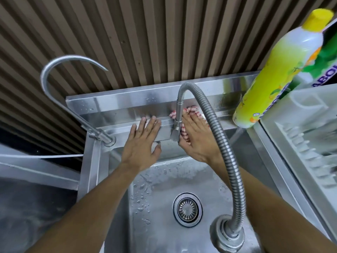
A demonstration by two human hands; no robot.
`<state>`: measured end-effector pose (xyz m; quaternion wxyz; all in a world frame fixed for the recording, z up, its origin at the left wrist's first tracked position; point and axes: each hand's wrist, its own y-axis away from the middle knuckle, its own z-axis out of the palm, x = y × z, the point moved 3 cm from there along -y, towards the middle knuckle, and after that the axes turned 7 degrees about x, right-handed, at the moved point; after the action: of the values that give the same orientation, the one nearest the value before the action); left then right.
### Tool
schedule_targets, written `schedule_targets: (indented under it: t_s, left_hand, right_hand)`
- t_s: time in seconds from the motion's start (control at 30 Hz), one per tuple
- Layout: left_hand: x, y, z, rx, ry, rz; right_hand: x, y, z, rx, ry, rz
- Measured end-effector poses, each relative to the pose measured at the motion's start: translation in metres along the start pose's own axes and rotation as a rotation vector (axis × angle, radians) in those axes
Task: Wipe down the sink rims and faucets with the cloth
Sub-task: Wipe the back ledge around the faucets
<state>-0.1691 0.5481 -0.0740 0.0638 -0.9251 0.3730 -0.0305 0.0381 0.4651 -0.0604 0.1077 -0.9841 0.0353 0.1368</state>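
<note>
Single head-worn wide-angle view, looking steeply down and forward from close above a steel sink [94, 161]. Its drain [187, 209] lies lower centre; the ribbed wall [145, 37] fills the upper frame. Both forearms enter from the bottom edge. Straight lines bow toward the frame edges.

A ribbed brown wall panel [145, 33] is seen behind; a white dish rack [310, 134] and a yellow bottle [273, 73] are placed right.
</note>
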Motion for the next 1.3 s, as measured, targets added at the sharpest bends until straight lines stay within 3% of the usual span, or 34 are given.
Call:
schedule_targets:
  t_s: [0.1,0.23,0.33,0.4,0.57,0.7,0.87,1.0,1.13,1.3]
  left_hand:
    - [-0.009,0.002,-0.002,-0.011,0.013,0.114]
    - [-0.008,0.000,-0.002,0.006,0.021,0.109]
    - [-0.005,0.000,-0.002,0.007,0.028,0.083]
    - [-0.006,0.000,-0.002,-0.002,0.029,0.088]
    - [-0.006,-0.001,-0.004,-0.010,0.039,0.094]
    - [-0.005,-0.001,-0.003,-0.007,0.047,0.081]
    - [-0.005,-0.001,-0.005,-0.039,0.026,0.084]
    - [-0.004,-0.002,-0.006,-0.051,0.025,0.080]
    - [-0.004,-0.002,-0.008,-0.036,0.037,0.098]
    - [-0.005,-0.002,-0.010,-0.068,0.033,0.123]
  right_hand:
    - [0.017,0.003,0.001,0.091,-0.001,-0.007]
    - [0.002,0.008,0.009,0.249,-0.065,0.350]
    - [-0.028,0.003,0.013,0.199,-0.173,0.261]
    - [-0.013,0.008,0.005,0.201,-0.139,0.161]
    - [0.015,0.014,-0.005,0.118,0.118,0.282]
    - [-0.016,0.007,0.003,0.174,0.057,0.136]
    - [-0.006,0.005,-0.002,-0.061,0.190,0.048]
    - [-0.012,0.020,-0.003,0.135,0.155,0.263]
    - [-0.031,0.018,0.007,0.053,0.194,0.208]
    - [-0.011,0.022,0.003,0.149,0.184,0.173]
